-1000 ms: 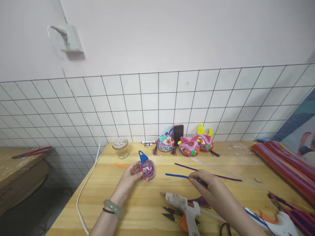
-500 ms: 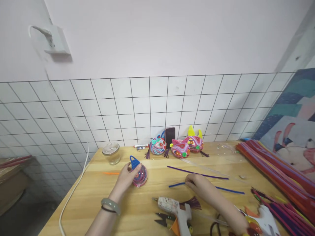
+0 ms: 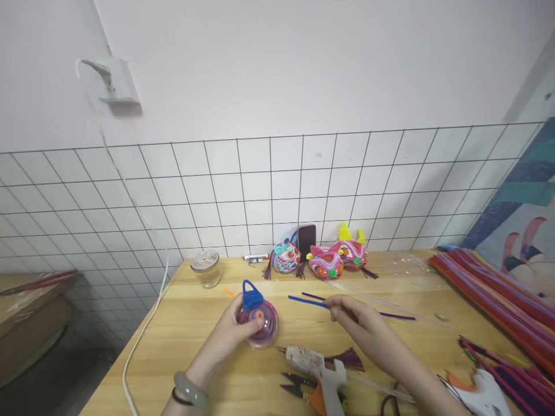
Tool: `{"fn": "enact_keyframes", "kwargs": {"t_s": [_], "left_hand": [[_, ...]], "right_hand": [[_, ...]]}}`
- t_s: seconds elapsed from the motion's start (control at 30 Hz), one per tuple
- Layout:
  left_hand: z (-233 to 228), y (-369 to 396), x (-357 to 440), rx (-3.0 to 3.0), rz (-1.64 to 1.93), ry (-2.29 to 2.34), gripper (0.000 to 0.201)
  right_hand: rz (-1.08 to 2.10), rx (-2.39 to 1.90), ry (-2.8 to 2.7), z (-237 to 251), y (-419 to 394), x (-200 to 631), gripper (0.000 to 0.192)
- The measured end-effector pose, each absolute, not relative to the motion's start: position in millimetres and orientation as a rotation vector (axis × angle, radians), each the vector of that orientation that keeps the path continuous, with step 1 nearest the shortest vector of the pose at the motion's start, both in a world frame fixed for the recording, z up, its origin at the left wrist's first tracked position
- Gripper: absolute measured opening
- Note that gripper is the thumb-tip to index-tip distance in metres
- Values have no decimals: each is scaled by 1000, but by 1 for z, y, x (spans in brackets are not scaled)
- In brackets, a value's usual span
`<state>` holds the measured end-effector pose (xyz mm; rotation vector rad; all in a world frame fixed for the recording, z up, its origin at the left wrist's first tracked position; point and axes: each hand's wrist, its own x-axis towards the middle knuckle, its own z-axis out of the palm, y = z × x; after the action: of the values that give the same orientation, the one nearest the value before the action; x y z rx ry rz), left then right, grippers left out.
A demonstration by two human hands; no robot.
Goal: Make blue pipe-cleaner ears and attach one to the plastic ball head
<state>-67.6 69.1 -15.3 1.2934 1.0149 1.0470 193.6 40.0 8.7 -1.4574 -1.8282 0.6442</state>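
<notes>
My left hand (image 3: 243, 323) is closed round a rounded, clear ball (image 3: 269, 332) with pink and purple coils. A blue ear-like piece (image 3: 252, 299) with an open loop stands up from the ball's top. Between thumb and fingertips, my right hand (image 3: 351, 312) pinches a blue pipe cleaner (image 3: 303, 300), whose free end points left toward the ball. Behind that hand a purple pipe cleaner (image 3: 396, 316) lies on the table. A white glue gun (image 3: 306, 359) rests in front, between my two forearms.
Black snips (image 3: 297, 384) and a dark tassel (image 3: 349, 359) lie by the glue gun. Decorated balls (image 3: 326, 263) and a phone (image 3: 307, 240) stand against the tiled wall. A lidded glass jar (image 3: 207, 270) is at back left. Pipe cleaner bundles (image 3: 489, 289) fill the right side.
My right hand has lifted the blue pipe cleaner off the table. My left hand has shifted right with the ball and turned it, and the view has swung slightly left.
</notes>
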Motion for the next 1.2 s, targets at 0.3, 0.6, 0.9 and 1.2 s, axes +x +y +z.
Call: {"fn": "enact_keyframes", "kwargs": {"t_s": [0.3,0.6,0.9,1.2], "left_hand": [[26,25,-56,2554,1158,1151,41],[32,17,-53,3040,1314,1074,40],[30,11,-44,2589,1134,955,47],[47,-6,-35,1386,649,552,53]], "right_hand": [[699,-1272,-1821,49,-1,182,27],[597,-1192,-1960,51,-9,193,23],[505,-1144,-2060,52,-16,178,23],[566,-1217,-1956,52,-15,171,24]]}}
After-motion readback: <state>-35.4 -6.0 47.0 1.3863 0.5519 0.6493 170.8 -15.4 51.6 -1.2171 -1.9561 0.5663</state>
